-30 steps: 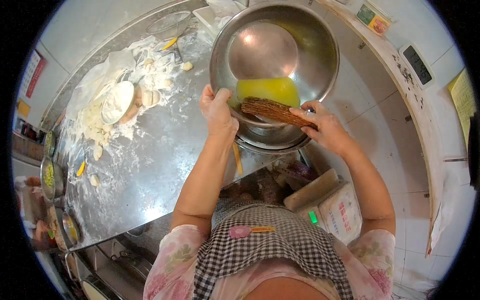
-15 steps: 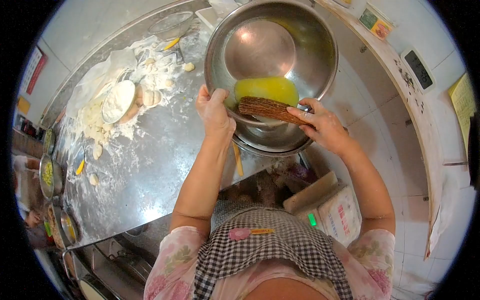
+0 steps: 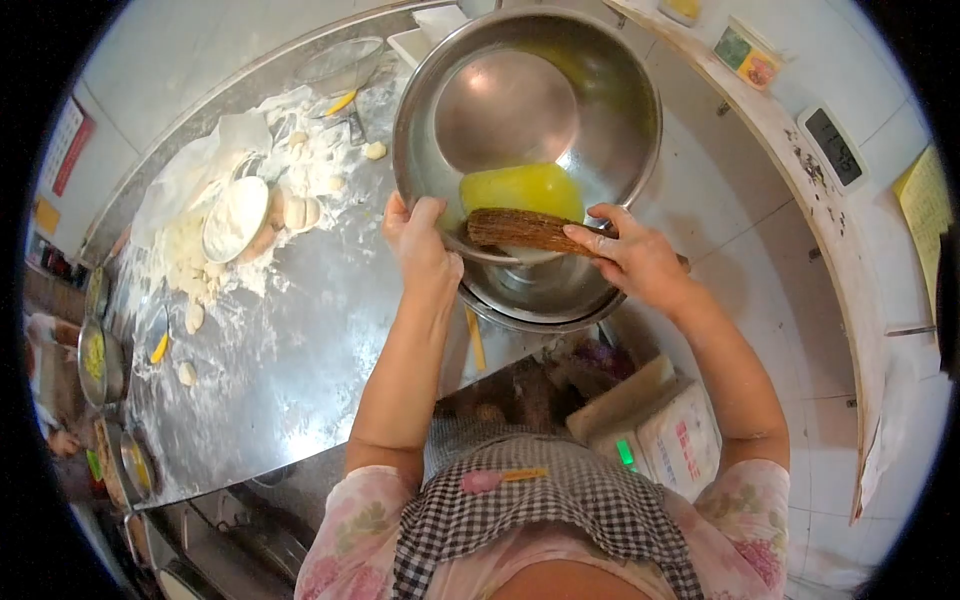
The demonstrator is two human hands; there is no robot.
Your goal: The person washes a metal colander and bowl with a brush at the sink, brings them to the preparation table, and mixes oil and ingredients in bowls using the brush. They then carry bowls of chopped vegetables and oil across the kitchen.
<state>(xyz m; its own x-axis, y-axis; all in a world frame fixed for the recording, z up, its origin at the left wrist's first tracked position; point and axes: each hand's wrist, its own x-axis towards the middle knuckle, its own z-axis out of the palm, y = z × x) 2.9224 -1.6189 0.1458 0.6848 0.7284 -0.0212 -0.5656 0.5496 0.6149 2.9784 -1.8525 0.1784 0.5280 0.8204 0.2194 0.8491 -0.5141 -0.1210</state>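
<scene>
A large steel bowl (image 3: 600,130) is tilted towards me over a second steel bowl (image 3: 530,295). My left hand (image 3: 422,240) grips its near left rim, thumb on the inside. In my right hand (image 3: 640,255) is a brown coarse-fibre scrub brush (image 3: 520,230), held at its right end and lying across the near rim. Part of that hand is close to the bowl's rim; whether it also supports the bowl is hidden. Behind the brush, inside the bowl, lies a smooth yellow-green patch (image 3: 520,190); I cannot tell whether it is liquid or solid.
On the left stands a floury steel table (image 3: 290,350) bearing a white bowl of flour (image 3: 236,220), dough pieces (image 3: 298,212) and a mesh strainer (image 3: 342,65). A box (image 3: 665,430) sits low in front of me. Along the right wall runs a shelf (image 3: 800,160) with a digital timer (image 3: 835,145).
The tilted bowl, brush and both hands have shifted slightly left and down in view. Both hands keep their holds, and the yellow-green patch remains behind the brush.
</scene>
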